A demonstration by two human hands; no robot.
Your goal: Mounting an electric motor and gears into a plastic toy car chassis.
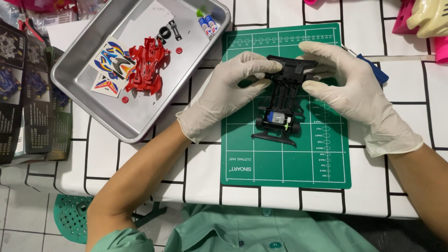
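Note:
A black toy-car chassis (281, 100) with a small motor at its near end lies on a green cutting mat (284, 163). My left hand (228, 91), in a white glove, grips the chassis's far left side with fingers and thumb. My right hand (347, 88), also gloved, holds the far right side of the same chassis. Both hands pinch the far end of the chassis from opposite sides.
A metal tray (88, 100) at the left holds a red car body (147, 65), sticker sheets (109, 65), small black parts (169, 31) and two batteries (207, 25). A dark printed box (28, 93) stands at the far left. A blue-handled tool (375, 70) lies behind my right hand. Pink items (410, 18) sit top right.

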